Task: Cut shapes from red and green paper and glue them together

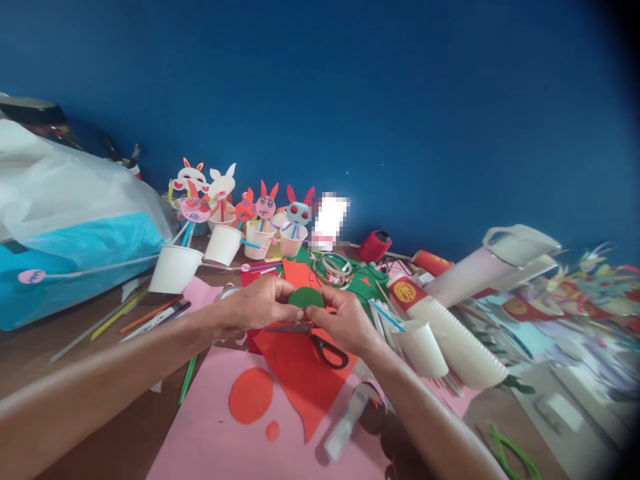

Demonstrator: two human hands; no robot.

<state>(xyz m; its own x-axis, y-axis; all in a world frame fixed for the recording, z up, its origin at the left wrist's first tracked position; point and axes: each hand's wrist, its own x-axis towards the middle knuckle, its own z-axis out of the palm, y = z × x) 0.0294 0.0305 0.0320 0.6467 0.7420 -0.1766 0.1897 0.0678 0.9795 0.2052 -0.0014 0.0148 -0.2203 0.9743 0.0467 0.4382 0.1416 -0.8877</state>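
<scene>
Both hands meet over the middle of the table and pinch a small round green paper piece (306, 297) between their fingertips. My left hand (260, 305) grips its left edge, my right hand (343, 321) its right edge. Just below the hands lie scissors (320, 340) with black handles on a sheet of red paper (300, 377). That red sheet rests on a larger pink sheet (210, 433) which carries two red paper circles (251, 395).
White paper cups with paper rabbit heads on sticks (260, 220) stand at the back by the blue wall. Stacked white cups (460, 347) lie to the right. A plastic bag (65, 213) fills the left. Pencils (145, 317), a glue stick (347, 420) and a red thread spool (375, 245) lie around.
</scene>
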